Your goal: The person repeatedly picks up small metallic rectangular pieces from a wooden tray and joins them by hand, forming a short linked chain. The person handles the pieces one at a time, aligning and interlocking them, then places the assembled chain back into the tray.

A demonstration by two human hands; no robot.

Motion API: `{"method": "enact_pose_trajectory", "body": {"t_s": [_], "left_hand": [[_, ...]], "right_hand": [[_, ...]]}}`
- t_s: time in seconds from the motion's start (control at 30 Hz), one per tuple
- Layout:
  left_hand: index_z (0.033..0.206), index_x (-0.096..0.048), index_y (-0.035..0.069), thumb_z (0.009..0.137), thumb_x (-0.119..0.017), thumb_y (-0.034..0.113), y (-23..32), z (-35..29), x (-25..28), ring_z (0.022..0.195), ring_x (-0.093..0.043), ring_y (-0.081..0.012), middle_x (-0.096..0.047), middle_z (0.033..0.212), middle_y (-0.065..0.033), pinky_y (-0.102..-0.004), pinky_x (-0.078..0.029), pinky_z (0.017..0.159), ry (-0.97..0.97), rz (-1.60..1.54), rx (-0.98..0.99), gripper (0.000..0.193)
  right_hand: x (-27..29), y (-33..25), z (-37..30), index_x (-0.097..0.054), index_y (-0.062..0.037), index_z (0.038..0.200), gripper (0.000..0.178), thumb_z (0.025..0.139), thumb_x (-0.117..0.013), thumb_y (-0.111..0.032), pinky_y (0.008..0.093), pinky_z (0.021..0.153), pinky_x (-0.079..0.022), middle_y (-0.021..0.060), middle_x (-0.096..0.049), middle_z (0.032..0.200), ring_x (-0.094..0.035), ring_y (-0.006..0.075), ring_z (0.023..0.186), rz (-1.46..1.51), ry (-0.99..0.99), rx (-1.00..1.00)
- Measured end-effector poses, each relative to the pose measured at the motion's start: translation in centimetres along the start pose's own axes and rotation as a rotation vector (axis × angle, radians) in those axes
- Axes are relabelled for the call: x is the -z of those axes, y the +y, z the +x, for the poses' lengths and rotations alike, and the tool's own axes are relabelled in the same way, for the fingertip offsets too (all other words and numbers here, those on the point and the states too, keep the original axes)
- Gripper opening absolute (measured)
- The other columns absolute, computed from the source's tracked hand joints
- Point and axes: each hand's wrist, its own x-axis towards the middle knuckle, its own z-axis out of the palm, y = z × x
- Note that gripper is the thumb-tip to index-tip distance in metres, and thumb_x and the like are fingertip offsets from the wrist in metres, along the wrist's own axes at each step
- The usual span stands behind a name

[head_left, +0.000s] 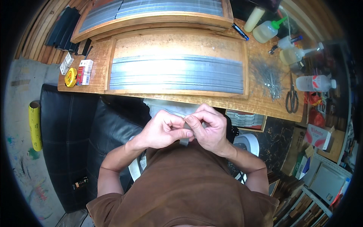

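Observation:
My left hand [163, 130] and my right hand [210, 130] meet just before the table's front edge, with fingers closed in a pinch. Between them is a small grey strip [184, 142], mostly covered by the fingers; its lower end shows beneath them. Beyond my hands, a shallow wooden tray [177, 94] lies on the table, holding a row of long grey metallic strips [174, 73] side by side. Above it stands a second wooden tray [159, 19] with similar grey strips [170, 8].
At the table's right are black-handled scissors [292, 100], a heap of thin shiny slivers [270, 81], a green-capped squeeze bottle [264, 32] and a clear bottle [315, 83]. A yellow tape measure [70, 78] sits left. Below are a black sofa [62, 143] and a white chair [247, 143].

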Motion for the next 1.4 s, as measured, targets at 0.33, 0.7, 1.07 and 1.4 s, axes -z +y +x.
{"method": "enact_pose_trajectory", "body": {"t_s": [0.33, 0.7, 1.07, 1.4], "left_hand": [[0.105, -0.077, -0.001, 0.098, -0.074, 0.012, -3.2, 3.3, 2.3, 0.082, -0.078, -0.0179, -0.080, 0.094, -0.0130, -0.0226, -0.061, 0.060, -0.013, -0.376, 0.336, 0.015], [0.093, -0.075, -0.003, 0.092, -0.075, 0.003, -4.8, 0.0, 0.1, 0.058, -0.063, -0.0158, -0.067, 0.068, -0.0145, -0.0310, -0.048, 0.056, 0.204, 0.376, -0.324, 0.006], [0.090, -0.075, -0.004, 0.086, -0.076, -0.006, -4.4, -0.5, -0.6, 0.057, -0.066, -0.0234, -0.067, 0.069, -0.0155, -0.0324, -0.050, 0.054, 0.429, 0.396, -0.536, 0.004], [0.090, -0.074, -0.004, 0.089, -0.075, -0.002, -5.6, -1.9, -0.1, 0.059, -0.069, -0.0257, -0.070, 0.072, -0.0172, -0.0334, -0.050, 0.053, 0.339, 0.363, -0.365, 0.002]], "right_hand": [[-0.2, 6.7, 0.0, -0.075, 0.0028, 0.106, 0.017, 0.103, -0.069, -0.013, 0.0188, 0.054, -0.043, 0.0021, -0.069, 0.079, -0.058, 0.0042, 0.061, 0.584, 0.004, -0.522], [0.2, 1.8, -0.8, -0.082, -0.0049, 0.103, 0.022, 0.083, -0.083, 0.003, 0.0276, 0.066, -0.051, 0.0048, -0.066, 0.087, -0.064, 0.0135, 0.079, -0.157, -0.081, 0.072], [-0.1, 1.9, 1.1, -0.080, -0.0017, 0.111, 0.026, 0.086, -0.085, -0.006, 0.0270, 0.069, -0.053, 0.0066, -0.067, 0.093, -0.067, 0.0153, 0.080, 0.006, -0.255, 0.149], [-0.3, 2.8, 0.7, -0.082, -0.0018, 0.100, 0.017, 0.083, -0.085, 0.000, 0.0264, 0.063, -0.051, 0.0049, -0.067, 0.087, -0.065, 0.0132, 0.075, -0.114, -0.273, 0.106]]}}
